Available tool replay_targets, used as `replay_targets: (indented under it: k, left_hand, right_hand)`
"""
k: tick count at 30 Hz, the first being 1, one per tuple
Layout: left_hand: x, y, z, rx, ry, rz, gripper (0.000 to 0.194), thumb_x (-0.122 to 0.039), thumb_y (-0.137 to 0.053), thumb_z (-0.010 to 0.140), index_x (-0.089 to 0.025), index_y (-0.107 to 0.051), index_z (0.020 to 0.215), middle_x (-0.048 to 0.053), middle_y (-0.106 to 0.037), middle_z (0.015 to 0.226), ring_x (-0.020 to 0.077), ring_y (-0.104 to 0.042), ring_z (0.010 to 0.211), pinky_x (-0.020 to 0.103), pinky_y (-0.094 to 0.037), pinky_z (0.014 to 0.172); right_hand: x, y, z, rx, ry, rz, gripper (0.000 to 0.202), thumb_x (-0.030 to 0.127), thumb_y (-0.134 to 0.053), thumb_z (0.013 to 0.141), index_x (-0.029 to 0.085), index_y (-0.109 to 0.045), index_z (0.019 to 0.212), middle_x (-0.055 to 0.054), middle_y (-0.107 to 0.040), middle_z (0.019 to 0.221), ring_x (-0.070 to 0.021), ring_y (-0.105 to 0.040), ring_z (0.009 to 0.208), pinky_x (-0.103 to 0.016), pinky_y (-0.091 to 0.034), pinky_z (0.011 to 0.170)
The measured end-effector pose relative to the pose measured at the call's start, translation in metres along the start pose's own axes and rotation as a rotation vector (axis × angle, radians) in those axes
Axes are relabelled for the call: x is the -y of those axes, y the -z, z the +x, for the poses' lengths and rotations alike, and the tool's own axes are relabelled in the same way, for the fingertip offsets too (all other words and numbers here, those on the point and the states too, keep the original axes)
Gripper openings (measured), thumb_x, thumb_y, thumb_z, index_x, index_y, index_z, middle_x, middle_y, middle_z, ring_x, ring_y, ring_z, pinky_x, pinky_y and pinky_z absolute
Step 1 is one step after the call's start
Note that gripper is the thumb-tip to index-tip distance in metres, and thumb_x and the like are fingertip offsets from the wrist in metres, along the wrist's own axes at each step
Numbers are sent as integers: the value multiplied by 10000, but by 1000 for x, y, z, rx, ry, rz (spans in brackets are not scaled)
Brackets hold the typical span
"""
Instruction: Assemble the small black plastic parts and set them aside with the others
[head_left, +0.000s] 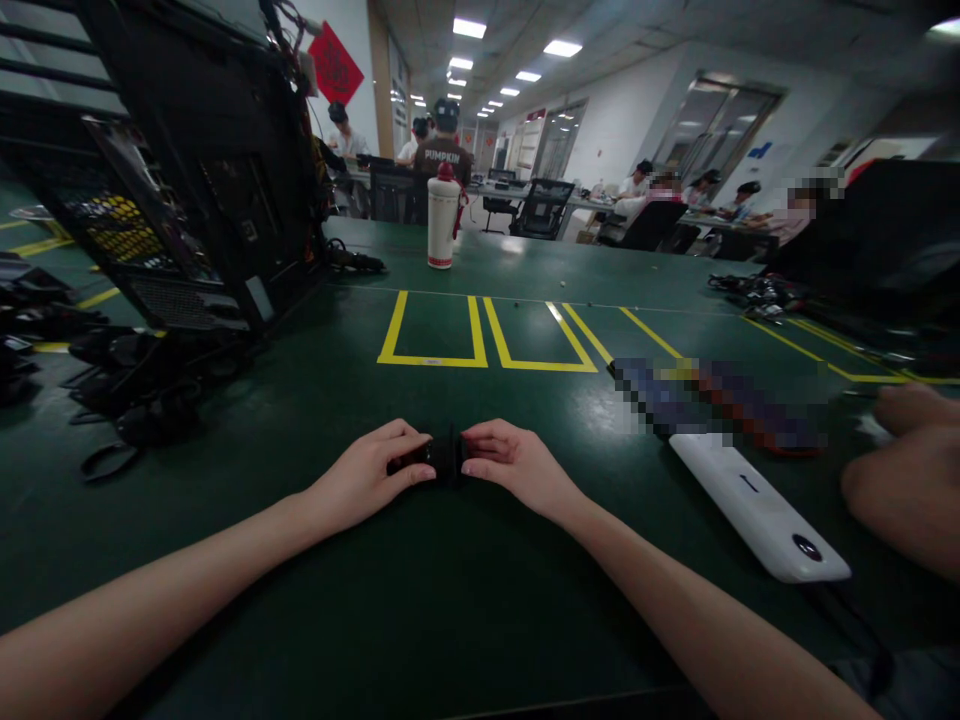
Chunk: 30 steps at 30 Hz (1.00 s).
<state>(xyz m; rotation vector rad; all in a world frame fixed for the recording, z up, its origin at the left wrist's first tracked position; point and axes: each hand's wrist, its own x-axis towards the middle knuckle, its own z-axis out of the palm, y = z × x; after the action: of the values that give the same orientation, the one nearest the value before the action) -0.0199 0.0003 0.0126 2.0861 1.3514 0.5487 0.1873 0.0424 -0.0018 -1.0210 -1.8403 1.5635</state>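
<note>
A small black cylindrical part [447, 458] with a wider, disc-like rim lies sideways between my hands, just above or on the green tabletop. My left hand [375, 468] is closed around its left end, thumb in front and fingers behind. On the other side, my right hand [517, 465] has its thumb and fingers bent together at the rim on the right end. My fingers cover parts of the object, and its dark surface shows too little detail to tell its exact kind.
Yellow tape outlines [431, 362] mark the green table [315, 610]. A white-and-red bottle [442, 225] stands beyond them. Left are an open black computer case [225, 190] and black cables [142, 390]. Right lie a white power strip [757, 510], phone-like items and another person's hand [911, 480].
</note>
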Motion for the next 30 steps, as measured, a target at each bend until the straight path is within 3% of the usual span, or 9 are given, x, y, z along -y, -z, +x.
replay_targets:
  k: [6,15,18,24,30]
  left_hand:
    - [1,-1,1,15,-14,8,279,-324,-410,798,-236,-507,1045,19,-490,954,150,-497,845,288,-420,728]
    - [2,-3,3,24,4,32,269,-348,-389,806,-224,-525,1002,14,-481,949,140,-495,836,275,-424,720]
    - [5,-6,4,-1,-15,47,269,-354,-395,802,-230,-526,1002,12,-484,949,138,-499,828,274,-426,716]
    - [5,-10,4,-22,-13,90,265,-357,-376,811,-214,-528,975,12,-483,945,126,-499,806,262,-427,704]
    - [7,-11,4,-20,4,83,274,-381,-383,804,-219,-525,973,12,-484,944,125,-499,787,254,-431,672]
  right_hand:
    - [4,-1,-6,6,192,-159,310,153,-596,673,202,-508,966,-13,-488,1052,-132,-523,957,-338,-415,892]
    - [-1,2,-2,63,-35,26,464,232,-605,670,180,-428,1096,-60,-519,1065,-146,-537,943,-340,-437,850]
    - [-2,1,-2,63,24,-39,376,220,-601,674,176,-473,1024,-39,-536,1015,-136,-544,916,-332,-436,838]
    - [0,-3,-4,-69,211,-324,355,216,-633,641,188,-503,970,-16,-524,959,-142,-523,889,-346,-435,812]
    - [1,-2,-8,37,202,-244,519,191,-628,646,224,-431,1125,-21,-455,1107,-145,-485,1001,-331,-418,888]
